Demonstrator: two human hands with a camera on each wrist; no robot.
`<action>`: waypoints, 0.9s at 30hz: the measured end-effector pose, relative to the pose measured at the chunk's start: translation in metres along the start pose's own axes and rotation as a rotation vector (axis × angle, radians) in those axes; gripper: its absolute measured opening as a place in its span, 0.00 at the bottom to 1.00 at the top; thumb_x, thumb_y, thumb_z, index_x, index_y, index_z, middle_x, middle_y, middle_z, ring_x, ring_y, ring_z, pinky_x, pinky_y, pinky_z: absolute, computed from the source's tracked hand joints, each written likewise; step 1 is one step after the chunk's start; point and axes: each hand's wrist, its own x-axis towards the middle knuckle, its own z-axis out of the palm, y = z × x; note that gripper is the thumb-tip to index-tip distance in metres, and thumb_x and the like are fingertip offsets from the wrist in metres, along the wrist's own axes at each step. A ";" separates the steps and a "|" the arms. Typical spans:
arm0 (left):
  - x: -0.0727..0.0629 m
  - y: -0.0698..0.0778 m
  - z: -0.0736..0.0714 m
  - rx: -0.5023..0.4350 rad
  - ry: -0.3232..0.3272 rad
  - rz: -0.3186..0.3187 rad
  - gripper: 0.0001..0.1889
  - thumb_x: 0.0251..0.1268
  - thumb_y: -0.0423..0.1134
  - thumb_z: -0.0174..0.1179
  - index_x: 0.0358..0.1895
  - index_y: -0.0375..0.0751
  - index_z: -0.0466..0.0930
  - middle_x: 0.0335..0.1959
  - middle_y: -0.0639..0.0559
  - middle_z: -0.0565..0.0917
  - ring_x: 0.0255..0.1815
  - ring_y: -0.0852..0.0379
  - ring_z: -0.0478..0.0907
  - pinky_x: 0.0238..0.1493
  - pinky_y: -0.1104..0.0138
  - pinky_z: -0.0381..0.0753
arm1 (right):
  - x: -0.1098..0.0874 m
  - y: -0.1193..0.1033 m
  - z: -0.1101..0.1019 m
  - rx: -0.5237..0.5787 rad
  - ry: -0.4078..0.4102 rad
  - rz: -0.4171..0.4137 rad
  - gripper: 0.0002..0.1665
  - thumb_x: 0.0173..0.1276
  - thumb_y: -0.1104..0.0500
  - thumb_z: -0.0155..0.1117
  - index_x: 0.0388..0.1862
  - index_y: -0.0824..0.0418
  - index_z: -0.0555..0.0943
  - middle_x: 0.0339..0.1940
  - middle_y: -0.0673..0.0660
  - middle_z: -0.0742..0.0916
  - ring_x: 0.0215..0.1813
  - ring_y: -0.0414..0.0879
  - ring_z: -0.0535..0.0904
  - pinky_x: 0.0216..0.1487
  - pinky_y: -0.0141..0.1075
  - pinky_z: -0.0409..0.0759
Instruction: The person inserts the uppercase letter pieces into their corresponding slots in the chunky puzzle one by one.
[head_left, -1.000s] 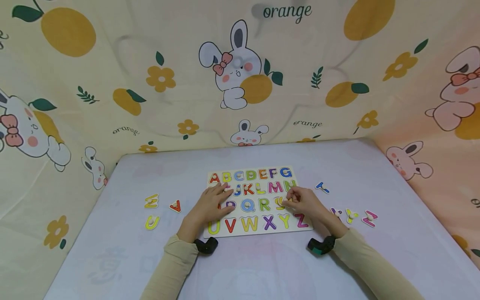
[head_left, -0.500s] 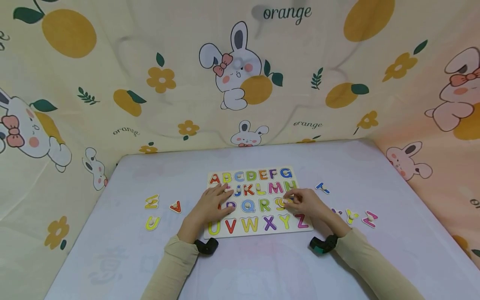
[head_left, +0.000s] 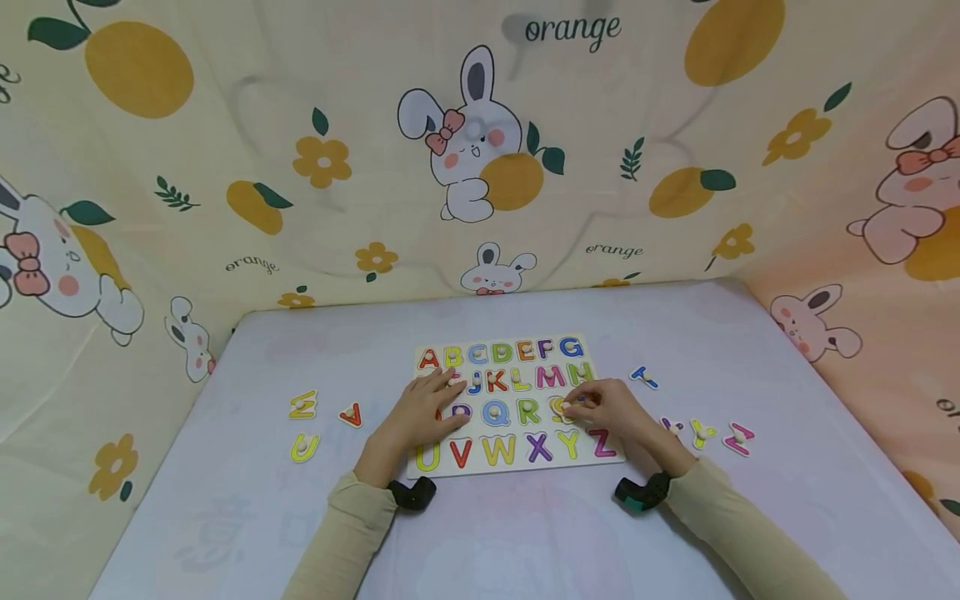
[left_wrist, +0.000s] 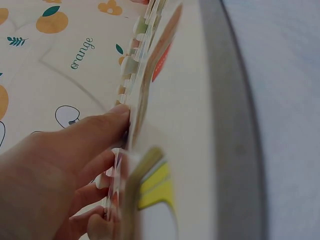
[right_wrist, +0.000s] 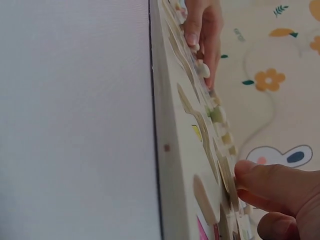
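Observation:
A cream alphabet puzzle board (head_left: 547,430) lies mid-table in the head view, filled with colourful letter pieces with knobs in its upper rows. Over its left side my left hand (head_left: 420,410) rests with fingers spread, covering some letters; in the left wrist view the same hand (left_wrist: 75,160) touches the pieces. With thumb and forefinger, my right hand (head_left: 611,408) pinches the yellow letter S piece (head_left: 557,409) at its spot in the third row. The right wrist view shows that thumb and fingers (right_wrist: 250,172) close against the board's top, the knob hidden.
Left of the board lie a yellow W piece (head_left: 303,405), a yellow U piece (head_left: 304,448) and a red V piece (head_left: 350,414). To its right are a blue T (head_left: 643,377), a purple piece (head_left: 672,427), a yellow Y (head_left: 702,433) and a pink Z (head_left: 738,437).
My right hand has shifted slightly over the S, turning the piece a little toward its outline. The left hand stays in place on the board.

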 end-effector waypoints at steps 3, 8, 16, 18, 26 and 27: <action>0.000 0.000 0.000 0.002 -0.001 -0.001 0.33 0.65 0.59 0.56 0.71 0.54 0.65 0.78 0.50 0.59 0.80 0.46 0.51 0.78 0.47 0.52 | 0.000 -0.002 0.001 -0.003 0.018 0.008 0.11 0.59 0.54 0.72 0.37 0.59 0.87 0.19 0.49 0.71 0.28 0.43 0.67 0.26 0.27 0.60; 0.000 0.000 0.000 0.003 0.000 0.003 0.33 0.65 0.59 0.56 0.71 0.53 0.65 0.78 0.50 0.59 0.80 0.45 0.51 0.78 0.47 0.52 | 0.001 -0.007 0.004 -0.016 0.046 0.004 0.11 0.58 0.54 0.73 0.35 0.60 0.87 0.17 0.48 0.71 0.26 0.42 0.66 0.27 0.27 0.60; 0.001 -0.001 0.001 0.008 0.004 0.005 0.33 0.64 0.59 0.56 0.71 0.53 0.66 0.78 0.50 0.59 0.80 0.45 0.52 0.78 0.47 0.52 | 0.003 -0.011 0.008 -0.018 0.057 0.045 0.12 0.56 0.52 0.74 0.33 0.59 0.87 0.19 0.49 0.72 0.29 0.43 0.67 0.28 0.28 0.60; 0.001 -0.001 0.001 0.010 0.001 0.003 0.33 0.65 0.59 0.56 0.71 0.54 0.66 0.78 0.50 0.59 0.80 0.46 0.51 0.78 0.47 0.52 | 0.003 -0.011 0.008 -0.011 0.056 0.053 0.12 0.56 0.52 0.74 0.33 0.59 0.86 0.19 0.50 0.72 0.29 0.43 0.67 0.28 0.29 0.60; 0.000 0.000 0.000 -0.005 0.016 0.020 0.32 0.65 0.57 0.56 0.71 0.51 0.66 0.77 0.47 0.60 0.80 0.43 0.52 0.77 0.46 0.52 | 0.004 -0.011 0.010 -0.005 0.054 0.057 0.12 0.56 0.52 0.74 0.33 0.59 0.86 0.19 0.49 0.72 0.28 0.43 0.67 0.28 0.29 0.60; 0.000 0.000 0.000 -0.004 0.022 0.027 0.32 0.65 0.57 0.57 0.70 0.50 0.67 0.77 0.46 0.60 0.80 0.42 0.52 0.77 0.45 0.52 | 0.004 -0.011 0.010 -0.009 0.052 0.054 0.12 0.56 0.52 0.74 0.33 0.59 0.86 0.19 0.49 0.72 0.28 0.42 0.67 0.28 0.29 0.60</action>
